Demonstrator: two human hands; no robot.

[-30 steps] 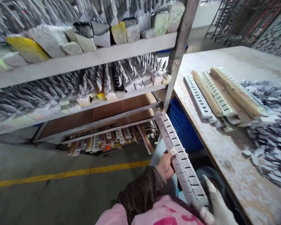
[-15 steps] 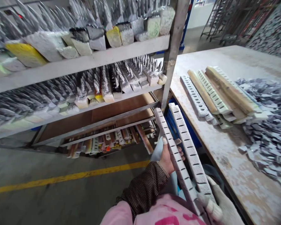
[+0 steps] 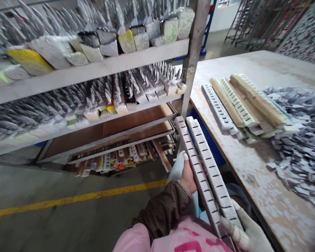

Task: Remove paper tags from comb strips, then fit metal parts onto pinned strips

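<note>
Two long pale slotted bars lie side by side in front of my body, sloping from the shelf's lower right corner down toward me. My left hand (image 3: 188,175) grips the left slotted bar (image 3: 198,175) around its middle, thumb on its near edge and the other fingers hidden beneath. Wearing a whitish glove, my right hand (image 3: 245,227) is wrapped round the near ends of both bars, with its fingers across the left one and its palm beside the right slotted bar (image 3: 215,175). The bars nearly touch along their length, a narrow gap between them.
A rack shelf (image 3: 147,54) at the left holds rows of foam blocks with grey pointed pieces. Several slotted bars (image 3: 218,108) lie on the worktable (image 3: 252,175) at the right, beside a pile of grey flat pieces (image 3: 304,147). A blue bin (image 3: 212,148) sits under the table edge.
The two bars have come closer together at their far ends, the right one shifting left. The fingers of my left hand that showed between the bars are now hidden.
</note>
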